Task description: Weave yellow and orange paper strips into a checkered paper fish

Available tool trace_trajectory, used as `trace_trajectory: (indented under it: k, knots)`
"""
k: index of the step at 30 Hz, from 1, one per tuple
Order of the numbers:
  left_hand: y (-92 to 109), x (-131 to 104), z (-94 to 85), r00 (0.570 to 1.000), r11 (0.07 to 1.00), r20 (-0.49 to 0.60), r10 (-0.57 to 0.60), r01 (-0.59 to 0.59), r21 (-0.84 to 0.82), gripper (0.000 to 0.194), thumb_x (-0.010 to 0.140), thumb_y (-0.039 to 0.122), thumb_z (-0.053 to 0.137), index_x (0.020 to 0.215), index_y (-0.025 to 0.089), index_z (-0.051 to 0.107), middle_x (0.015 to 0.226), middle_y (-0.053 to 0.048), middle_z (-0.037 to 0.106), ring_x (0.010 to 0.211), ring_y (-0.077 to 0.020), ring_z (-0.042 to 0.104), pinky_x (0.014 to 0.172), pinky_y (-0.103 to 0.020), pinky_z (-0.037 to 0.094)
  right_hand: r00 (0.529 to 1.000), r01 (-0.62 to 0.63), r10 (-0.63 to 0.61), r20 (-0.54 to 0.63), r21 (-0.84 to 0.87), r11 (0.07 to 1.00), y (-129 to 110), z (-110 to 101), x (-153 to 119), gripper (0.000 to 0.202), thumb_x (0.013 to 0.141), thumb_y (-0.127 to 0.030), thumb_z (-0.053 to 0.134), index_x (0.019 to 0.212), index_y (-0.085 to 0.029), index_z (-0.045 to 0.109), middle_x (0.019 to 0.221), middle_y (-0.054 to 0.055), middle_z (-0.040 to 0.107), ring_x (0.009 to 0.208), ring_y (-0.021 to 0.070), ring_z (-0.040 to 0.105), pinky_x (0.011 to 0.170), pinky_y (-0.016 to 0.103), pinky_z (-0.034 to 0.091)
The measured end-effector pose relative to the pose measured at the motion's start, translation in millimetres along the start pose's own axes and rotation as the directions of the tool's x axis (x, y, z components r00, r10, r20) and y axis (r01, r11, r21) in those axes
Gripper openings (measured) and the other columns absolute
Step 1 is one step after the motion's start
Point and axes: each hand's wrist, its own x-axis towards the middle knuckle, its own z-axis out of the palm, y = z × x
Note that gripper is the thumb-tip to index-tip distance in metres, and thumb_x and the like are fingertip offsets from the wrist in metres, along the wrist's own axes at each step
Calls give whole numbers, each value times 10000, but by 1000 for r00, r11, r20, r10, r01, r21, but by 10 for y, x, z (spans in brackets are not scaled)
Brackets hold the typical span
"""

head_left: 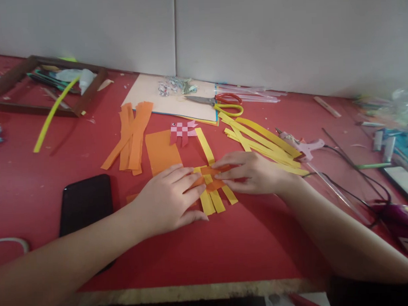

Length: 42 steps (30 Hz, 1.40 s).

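Observation:
A small weave of yellow paper strips (216,201) and orange paper strips (213,185) lies on the red table between my hands. My left hand (172,194) rests flat on its left side, fingers stretched out and the thumb near the lower strip ends. From the right, my right hand (249,171) reaches over the weave with fingers spread, their tips touching the strips. Part of the weave is hidden under my fingers. One loose yellow strip (204,145) runs up behind it, beside a pink checkered paper fish (183,130). An orange paper sheet (163,150) lies behind my left hand.
Orange strips (136,133) and yellow strips (262,144) lie behind. Scissors (218,101) rest on pale sheets (145,95). A black phone (85,204) is at left, a wooden frame (77,108) farther back. A glue gun (304,147) with its cord lies right.

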Motion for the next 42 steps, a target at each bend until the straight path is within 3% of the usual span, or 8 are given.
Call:
trace_trajectory:
  k: [7, 16, 25, 28, 31, 35, 39, 42]
  knots:
    - [17, -4, 1, 999, 1000, 27, 17, -17, -17, 628, 939, 589, 459, 1266, 74, 609, 1296, -205, 620, 1222, -342, 578, 1001, -473, 496, 1000, 14, -13, -14, 29, 999, 17, 18, 0, 211, 884, -184, 580, 1005, -233, 745, 1132, 87, 719, 982, 196, 677, 866, 400, 577]
    - [-9, 22, 49, 999, 999, 25, 24, -23, -27, 823, 904, 628, 492, 1405, -12, 365, 1338, -269, 558, 1232, -357, 556, 1021, -485, 463, 998, 41, -38, -58, 49, 998, 7, 28, 14, 190, 854, -134, 592, 949, -155, 756, 1069, 128, 726, 959, 208, 664, 851, 400, 571]
    - [21, 38, 15, 999, 999, -45, 30, -29, 33, 657, 966, 543, 434, 1334, 0, 475, 1206, -229, 654, 1105, -332, 640, 949, -483, 522, 998, 5, 0, -62, 72, 997, 1, 53, 5, 179, 871, -159, 585, 951, -182, 743, 1107, 107, 713, 980, 200, 650, 863, 397, 553]
    - [13, 43, 23, 996, 998, -73, 43, -39, 54, 580, 969, 495, 463, 1283, 13, 538, 1173, -213, 670, 1082, -327, 648, 930, -480, 536, 994, -60, 67, -89, 86, 994, -19, 12, 3, 169, 894, -195, 579, 973, -175, 727, 1043, 100, 714, 942, 184, 655, 839, 352, 547]
    - [8, 51, 22, 996, 997, -74, 47, -43, 58, 467, 958, 443, 510, 1200, 58, 618, 1132, -187, 685, 1051, -320, 655, 901, -467, 553, 976, -201, 201, -83, 7, 979, -64, -75, 13, 151, 906, -224, 570, 891, -172, 712, 889, 69, 696, 810, 157, 641, 760, 308, 519]
    - [9, 65, 12, 996, 998, -67, 51, -48, 42, 351, 936, 388, 557, 1076, 90, 680, 1080, -170, 693, 1017, -309, 659, 895, -465, 555, 933, -357, 359, 25, -78, 931, -115, -161, 34, 198, 909, -297, 563, 789, -183, 672, 774, 29, 645, 695, 138, 578, 670, 287, 445]
    - [15, 74, 11, 997, 998, -58, 49, -47, 42, 318, 915, 355, 591, 1070, 93, 684, 1067, -163, 693, 1014, -308, 656, 905, -467, 549, 878, -447, 456, 148, -90, 890, -122, -136, 48, 238, 914, -307, 535, 734, -175, 617, 711, 7, 584, 621, 115, 509, 613, 264, 385]
    - [27, 71, 15, 998, 998, -54, 43, -41, 50, 338, 900, 357, 612, 1106, 97, 677, 1068, -164, 693, 1017, -314, 655, 906, -475, 546, 857, -483, 490, 158, -84, 872, -134, -108, 60, 222, 909, -283, 519, 728, -170, 582, 720, 9, 580, 620, 113, 493, 606, 256, 370]
